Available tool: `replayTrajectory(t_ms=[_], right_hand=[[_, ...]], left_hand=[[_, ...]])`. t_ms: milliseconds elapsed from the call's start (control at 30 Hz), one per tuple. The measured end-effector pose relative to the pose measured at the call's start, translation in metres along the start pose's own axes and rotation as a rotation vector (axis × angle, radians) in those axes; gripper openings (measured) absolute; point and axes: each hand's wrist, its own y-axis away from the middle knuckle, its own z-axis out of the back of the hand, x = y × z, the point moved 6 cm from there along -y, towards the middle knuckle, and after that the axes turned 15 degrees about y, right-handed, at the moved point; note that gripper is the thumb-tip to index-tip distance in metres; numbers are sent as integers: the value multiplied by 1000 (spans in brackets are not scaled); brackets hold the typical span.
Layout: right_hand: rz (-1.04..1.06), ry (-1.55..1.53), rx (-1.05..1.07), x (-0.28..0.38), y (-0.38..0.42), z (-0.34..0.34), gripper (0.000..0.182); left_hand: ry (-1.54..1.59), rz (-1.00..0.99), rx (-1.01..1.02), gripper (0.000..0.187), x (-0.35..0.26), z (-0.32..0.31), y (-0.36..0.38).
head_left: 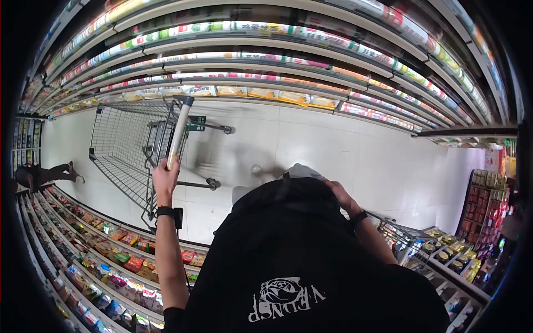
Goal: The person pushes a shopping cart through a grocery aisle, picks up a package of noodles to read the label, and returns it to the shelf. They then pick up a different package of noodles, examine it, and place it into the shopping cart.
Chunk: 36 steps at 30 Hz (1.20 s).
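Observation:
My left hand (165, 176) is closed around the near end of the pale handle (179, 130) of a wire shopping cart (125, 147). The cart stands to my left, its grey mesh basket pointing away toward the left end of the aisle. A dark band with a small black device circles my left wrist. My right hand (343, 195) hangs low by my hip, against my dark clothing, with a black band at the wrist. Its fingers are partly hidden, so I cannot make out whether they hold anything.
Shelves of packaged noodles (272, 29) line the far side. Shelves of colourful bags (130, 261) run along the near left. A person (47, 175) is at the left end. Behind on the right are a wire rack (408, 236) and stacked goods (483, 205). Pale floor tiles (311, 130) lie between.

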Motion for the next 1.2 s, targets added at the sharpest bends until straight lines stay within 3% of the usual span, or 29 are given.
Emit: replayTrajectory(t_ms=[67, 167, 367, 467, 667, 800, 833, 1000, 1067, 1200], right_hand=[[79, 80, -84, -31, -4, 26, 50], [-282, 571, -212, -55, 9, 77, 48], [-47, 6, -192, -93, 46, 123, 51], [-78, 11, -239, -130, 60, 148, 51], [-222, 403, -57, -162, 80, 174, 57], [-296, 714, -7, -148, 79, 178, 62], [-342, 784, 86, -149, 72, 173, 63], [-196, 1260, -46, -80, 56, 143, 55], [-61, 1334, -60, -63, 31, 122, 53], [188, 947, -13, 34, 16, 81, 51]], left_hand=[[-31, 6, -4, 53, -6, -10, 9], [18, -2, -41, 54, -21, -29, 24], [-84, -14, -48, 55, -51, -65, 40], [-8, 92, -28, 55, -65, -89, 49], [52, 102, -43, 57, -89, -134, 66], [176, 185, 2, 54, -108, -166, 75], [257, 213, 13, 52, -120, -173, 79], [515, 274, 78, 45, -174, -209, 99], [442, 203, 62, 43, -187, -223, 102], [717, 384, 139, 53, -191, -255, 114]])
